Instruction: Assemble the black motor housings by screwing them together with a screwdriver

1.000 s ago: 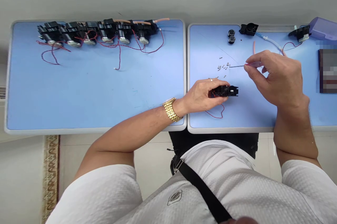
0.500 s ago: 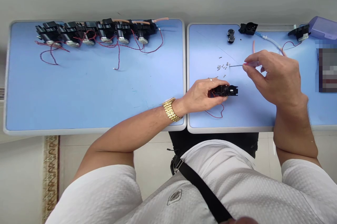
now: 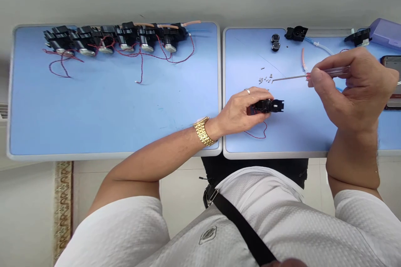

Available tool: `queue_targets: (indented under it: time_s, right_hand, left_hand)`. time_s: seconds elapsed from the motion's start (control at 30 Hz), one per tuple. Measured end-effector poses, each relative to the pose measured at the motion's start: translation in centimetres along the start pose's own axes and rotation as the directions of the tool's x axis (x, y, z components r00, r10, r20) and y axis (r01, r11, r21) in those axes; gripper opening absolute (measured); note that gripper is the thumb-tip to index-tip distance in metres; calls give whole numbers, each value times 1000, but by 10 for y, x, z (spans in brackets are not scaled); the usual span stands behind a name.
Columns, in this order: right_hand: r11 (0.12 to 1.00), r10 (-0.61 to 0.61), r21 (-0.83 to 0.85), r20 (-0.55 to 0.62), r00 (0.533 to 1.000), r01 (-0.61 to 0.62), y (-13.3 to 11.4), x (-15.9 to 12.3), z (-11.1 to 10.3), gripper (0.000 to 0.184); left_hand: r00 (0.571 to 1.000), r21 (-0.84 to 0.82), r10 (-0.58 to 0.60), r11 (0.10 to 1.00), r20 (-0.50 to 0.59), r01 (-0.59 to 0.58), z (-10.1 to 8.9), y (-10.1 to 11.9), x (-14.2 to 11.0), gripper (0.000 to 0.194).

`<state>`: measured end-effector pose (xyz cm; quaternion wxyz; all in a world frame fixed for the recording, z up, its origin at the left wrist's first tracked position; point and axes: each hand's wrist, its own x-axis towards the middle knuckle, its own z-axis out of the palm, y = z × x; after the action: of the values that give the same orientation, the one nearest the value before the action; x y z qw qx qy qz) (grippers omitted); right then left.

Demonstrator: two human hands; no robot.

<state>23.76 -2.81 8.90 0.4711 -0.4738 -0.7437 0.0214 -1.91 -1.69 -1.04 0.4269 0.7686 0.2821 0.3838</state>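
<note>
A person's left hand (image 3: 238, 112) is gripping a black plastic housing (image 3: 269, 106) near the middle of a blue folding table (image 3: 297, 137), the fingers curling closely over it, with a red twisted wire (image 3: 258, 136) looping out beneath. The right hand (image 3: 354, 87) is pinching a clear-handled precision screwdriver (image 3: 290, 77) narrowly between thumb and fingers, its thin shaft pointing left, the tip just beside scattered small screws (image 3: 265, 79). A gold link wristwatch (image 3: 204, 131) is circling the left wrist. Two small round metal parts (image 3: 275, 42) and a second black housing (image 3: 296, 33) are sitting along the table's far edge, while a row of wired black assemblies (image 3: 109, 39) is lining an adjoining blue table (image 3: 109, 112).
</note>
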Motion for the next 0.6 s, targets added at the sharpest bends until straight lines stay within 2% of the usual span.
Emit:
queue_targets:
  time_s: [0.13, 0.33, 0.47, 0.6]
  right_hand:
    - [995, 41, 95, 14, 999, -43, -3, 0, 0, 9]
    - [994, 69, 75, 93, 993, -76, -9, 1, -4, 11]
    - [995, 65, 67, 95, 993, -71, -8, 1, -4, 11]
    - [996, 34, 80, 83, 996, -41, -5, 1, -5, 12]
  left_hand:
    - [1000, -48, -11, 999, -18, 10, 0, -2, -3, 47]
    - [998, -47, 62, 997, 7, -61, 1, -5, -2, 51]
    - [990, -23, 143, 989, -5, -144, 1, -8, 0, 55]
    - [991, -12, 131, 991, 9, -131, 0, -9, 0, 55]
